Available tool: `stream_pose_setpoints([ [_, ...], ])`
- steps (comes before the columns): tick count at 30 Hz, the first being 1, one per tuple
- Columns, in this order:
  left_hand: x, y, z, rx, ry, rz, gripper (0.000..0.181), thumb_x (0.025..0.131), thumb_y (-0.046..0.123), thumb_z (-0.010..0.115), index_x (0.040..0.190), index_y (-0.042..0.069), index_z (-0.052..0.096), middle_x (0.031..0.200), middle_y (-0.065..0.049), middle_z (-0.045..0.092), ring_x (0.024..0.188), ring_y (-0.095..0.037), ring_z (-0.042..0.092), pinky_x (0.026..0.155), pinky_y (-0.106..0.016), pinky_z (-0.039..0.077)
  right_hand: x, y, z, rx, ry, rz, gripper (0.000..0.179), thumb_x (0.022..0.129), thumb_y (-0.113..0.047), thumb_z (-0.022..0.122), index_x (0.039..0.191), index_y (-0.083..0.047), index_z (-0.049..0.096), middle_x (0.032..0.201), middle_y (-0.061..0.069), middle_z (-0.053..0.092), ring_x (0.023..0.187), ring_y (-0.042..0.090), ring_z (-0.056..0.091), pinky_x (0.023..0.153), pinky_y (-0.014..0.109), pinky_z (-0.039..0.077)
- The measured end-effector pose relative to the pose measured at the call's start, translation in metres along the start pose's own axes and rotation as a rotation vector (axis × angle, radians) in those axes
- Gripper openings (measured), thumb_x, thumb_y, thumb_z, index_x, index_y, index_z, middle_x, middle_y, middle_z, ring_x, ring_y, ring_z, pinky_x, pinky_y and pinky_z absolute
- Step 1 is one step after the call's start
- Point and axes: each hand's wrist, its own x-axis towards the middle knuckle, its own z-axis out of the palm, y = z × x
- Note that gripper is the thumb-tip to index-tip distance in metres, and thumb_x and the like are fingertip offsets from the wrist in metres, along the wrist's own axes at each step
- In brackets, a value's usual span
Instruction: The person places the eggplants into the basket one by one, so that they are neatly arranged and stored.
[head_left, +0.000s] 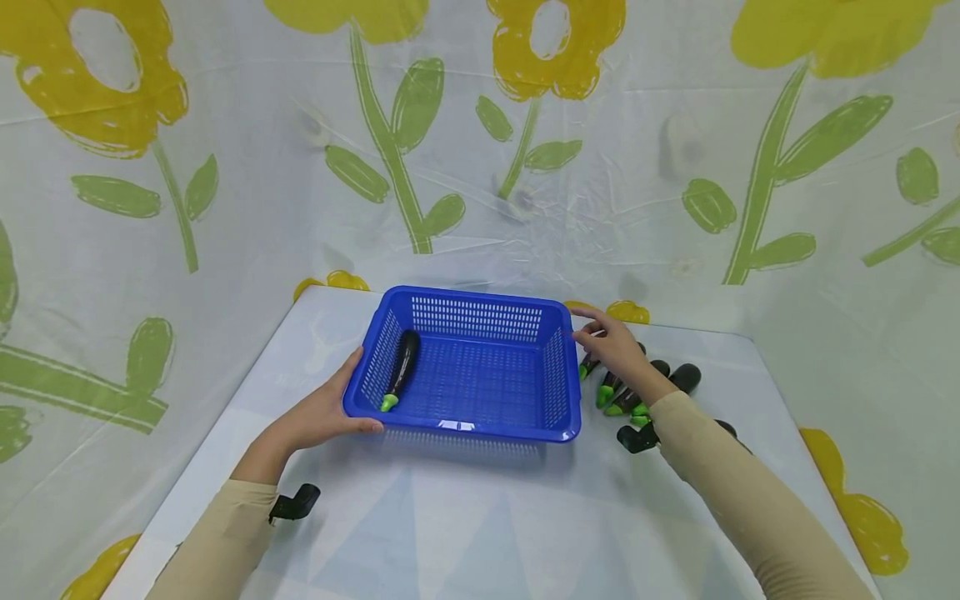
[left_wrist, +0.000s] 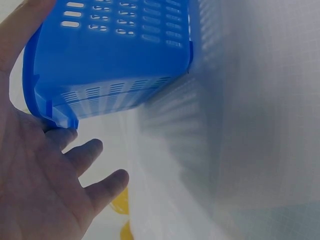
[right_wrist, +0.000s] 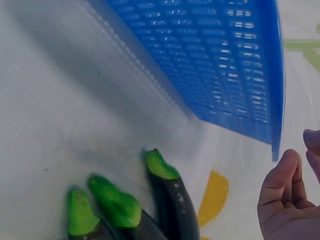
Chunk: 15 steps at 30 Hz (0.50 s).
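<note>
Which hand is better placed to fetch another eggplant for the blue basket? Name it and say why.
Probably the right hand: it appears to hold nothing and is near the loose eggplants. The left hand is across the blue basket from them, touching its near left corner.

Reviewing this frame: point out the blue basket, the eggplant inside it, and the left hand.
Blue basket [head_left: 482, 371], head view: bare floor inside.
Eggplant [head_left: 403, 363], head view: middle of its dark body.
Left hand [head_left: 318, 415], head view: back of the hand.

Eggplants [head_left: 686, 377] pt. hidden behind R arm [head_left: 750, 492], basket [left_wrist: 125, 55] cut off @ top of L-wrist view
</note>
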Motion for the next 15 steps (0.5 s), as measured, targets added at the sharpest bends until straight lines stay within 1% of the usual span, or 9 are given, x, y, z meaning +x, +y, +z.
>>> stream_pose_setpoints([
  [2,0.000,0.000,0.000,-0.004,0.001,0.000,0.121,0.068,0.045,0.079,0.149,0.028,-0.010,0.156,-0.008,0.002,0.138,-0.040,0.017,0.101,-0.064,0.026,-0.001,0.002,-0.002,0.003,0.005,-0.003,0.047,0.093,-0.028,0.057,0.138,-0.028,0.044,0.106,0.012,0.055,0.095,0.039,0.054,0.081,0.049,0.049],
  [5,0.000,0.000,0.000,-0.010,0.002,0.006,0.121,0.068,0.045,0.079,0.148,0.029,-0.010,0.156,-0.007,0.003,0.138,-0.039,0.017,0.101,-0.064,0.026,-0.002,0.006,-0.004,-0.010,0.011,-0.018,0.048,0.093,-0.027,0.057,0.138,-0.026,0.044,0.104,0.012,0.055,0.093,0.037,0.054,0.078,0.045,0.051],
  [9,0.000,-0.001,0.000,-0.009,0.003,0.007,0.121,0.068,0.046,0.079,0.148,0.030,-0.011,0.156,-0.006,0.002,0.138,-0.039,0.016,0.101,-0.063,0.026,-0.004,0.014,-0.007,-0.032,0.029,-0.042,0.049,0.092,-0.026,0.059,0.138,-0.021,0.044,0.100,0.012,0.056,0.086,0.032,0.053,0.070,0.037,0.051],
  [11,0.000,-0.001,0.000,-0.006,0.002,0.001,0.122,0.068,0.048,0.079,0.148,0.031,-0.011,0.156,-0.007,0.002,0.138,-0.039,0.016,0.101,-0.063,0.026,-0.006,0.019,-0.009,-0.040,0.038,-0.039,0.050,0.092,-0.027,0.059,0.138,-0.021,0.044,0.099,0.012,0.056,0.085,0.029,0.053,0.068,0.034,0.051],
  [15,0.000,-0.001,0.000,0.000,0.004,-0.008,0.122,0.067,0.050,0.078,0.148,0.032,-0.012,0.156,-0.008,0.003,0.137,-0.040,0.018,0.100,-0.064,0.027,-0.008,0.028,-0.013,-0.026,0.046,-0.019,0.051,0.091,-0.028,0.060,0.139,-0.021,0.044,0.101,0.011,0.055,0.086,0.028,0.053,0.071,0.037,0.052],
])
